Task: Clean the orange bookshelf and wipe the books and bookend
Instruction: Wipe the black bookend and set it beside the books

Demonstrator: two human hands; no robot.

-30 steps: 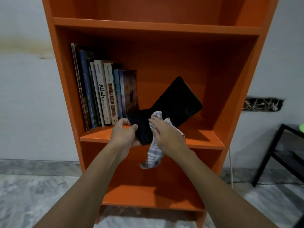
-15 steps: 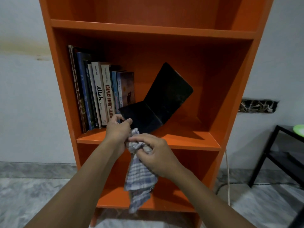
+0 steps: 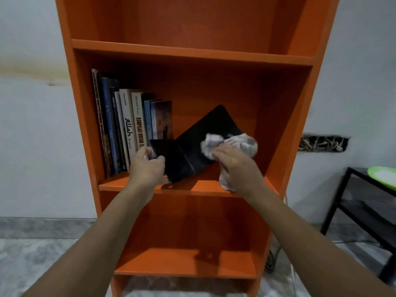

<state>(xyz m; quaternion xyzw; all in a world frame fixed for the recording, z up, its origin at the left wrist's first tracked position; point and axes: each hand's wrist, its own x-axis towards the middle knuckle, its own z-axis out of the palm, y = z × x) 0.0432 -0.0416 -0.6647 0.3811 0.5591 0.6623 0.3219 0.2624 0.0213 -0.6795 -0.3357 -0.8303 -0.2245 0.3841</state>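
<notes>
Left hand (image 3: 147, 166) pinches the near-left edge of the black, two-plated, L-folded bookend (image 3: 192, 146); right hand (image 3: 235, 166) clutches a crumpled pale checked cloth (image 3: 242, 142) against its larger plate.
Head view: bookend tilted over the middle board of the tall orange bookshelf (image 3: 120, 186), just right of the row of upright paperback books (image 3: 128, 129). Surface dark and dull, corners rounded, fold crease a faint pale line. Contact with the board: cannot tell.

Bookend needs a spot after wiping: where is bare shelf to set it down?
Middle shelf is bare between the bookend and the right side panel, though the right hand and cloth cover part. Lower shelf shows nothing on it. Crowded: left end, books and left hand.
</notes>
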